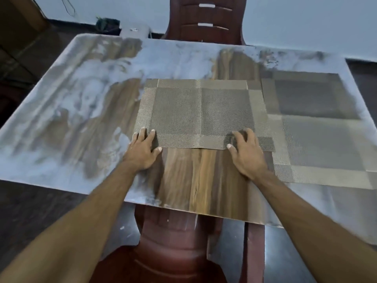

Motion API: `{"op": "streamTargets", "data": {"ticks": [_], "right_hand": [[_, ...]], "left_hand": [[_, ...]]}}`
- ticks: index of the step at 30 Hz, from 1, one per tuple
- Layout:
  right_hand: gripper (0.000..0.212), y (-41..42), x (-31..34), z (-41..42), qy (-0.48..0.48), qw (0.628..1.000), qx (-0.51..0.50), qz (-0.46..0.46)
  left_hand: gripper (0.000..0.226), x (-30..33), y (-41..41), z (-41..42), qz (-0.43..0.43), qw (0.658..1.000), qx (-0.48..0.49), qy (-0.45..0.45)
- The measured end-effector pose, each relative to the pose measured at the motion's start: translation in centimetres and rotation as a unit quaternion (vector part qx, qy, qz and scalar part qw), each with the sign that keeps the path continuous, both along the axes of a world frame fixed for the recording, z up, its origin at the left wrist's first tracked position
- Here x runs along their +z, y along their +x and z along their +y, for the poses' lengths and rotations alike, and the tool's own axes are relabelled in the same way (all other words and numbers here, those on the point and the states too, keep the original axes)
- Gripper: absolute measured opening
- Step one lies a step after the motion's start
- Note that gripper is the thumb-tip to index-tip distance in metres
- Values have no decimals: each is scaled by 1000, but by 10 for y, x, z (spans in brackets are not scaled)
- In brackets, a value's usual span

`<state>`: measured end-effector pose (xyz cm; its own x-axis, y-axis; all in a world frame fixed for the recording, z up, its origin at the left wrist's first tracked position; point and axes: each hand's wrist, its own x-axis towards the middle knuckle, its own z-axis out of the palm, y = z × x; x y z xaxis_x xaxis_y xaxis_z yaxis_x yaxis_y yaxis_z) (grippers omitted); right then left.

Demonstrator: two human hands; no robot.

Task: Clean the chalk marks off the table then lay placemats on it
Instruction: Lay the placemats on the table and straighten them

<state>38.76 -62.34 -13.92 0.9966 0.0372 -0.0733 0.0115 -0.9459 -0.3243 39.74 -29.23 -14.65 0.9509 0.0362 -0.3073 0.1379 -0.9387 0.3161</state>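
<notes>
Three placemats [202, 113] on table [67, 103]; two flat hands [143, 149]

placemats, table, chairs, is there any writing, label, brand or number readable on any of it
None: no readable text anywhere.
Placemats: woven pattern only, no label in view.
Table: wood grain and whitish smears, no letters or numbers.
Chair across the table: two pale slots in its back, not labels.
</notes>
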Motion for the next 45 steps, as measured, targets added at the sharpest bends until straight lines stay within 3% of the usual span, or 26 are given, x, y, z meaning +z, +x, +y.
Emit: {"op": "streamTargets", "data": {"ticks": [3, 6, 10, 15, 21, 23, 26, 29, 33, 38, 43, 45], "right_hand": [[42, -8, -4, -4, -9, 998, -20, -64], [42, -12, -11, -8, 8, 998, -23, -62], [53, 1, -18, -9, 29, 998, -8, -47], [51, 49, -18, -10, 16, 998, -5, -55], [40, 72, -22, -13, 20, 990, -63, -127], [42, 69, -25, -11, 12, 989, -68, -131], [49, 75, -28, -10, 0, 990, -76, -121], [55, 89, -27, -8, -18, 992, -70, -107], [56, 124, -25, -5, 13, 992, -66, -108], [51, 157, -26, -2, 33, 987, -52, -148], [48, 156, -37, -2, 9, 976, -104, -192], [51, 156, -38, 0, 0, 975, -108, -194]], "left_hand": [[64, -1, -9, 0, -76, 996, 18, -45], [48, -6, -25, -2, -188, 979, 32, -67], [52, -9, -10, -1, -172, 984, 28, -47], [60, -8, 43, 4, -148, 989, 10, 10], [44, -15, 60, 4, -225, 974, -5, -21], [48, -18, 62, 8, -235, 972, -11, -23], [59, -19, 76, 14, -217, 976, -14, -16], [55, -20, 102, 19, -195, 981, -16, -21], [60, -24, 135, 23, -186, 982, -18, -5], [64, -31, 164, 26, -207, 978, 7, 26], [61, -27, 163, 24, -301, 954, 7, 3], [62, -25, 160, 23, -299, 954, 3, 7]]}}
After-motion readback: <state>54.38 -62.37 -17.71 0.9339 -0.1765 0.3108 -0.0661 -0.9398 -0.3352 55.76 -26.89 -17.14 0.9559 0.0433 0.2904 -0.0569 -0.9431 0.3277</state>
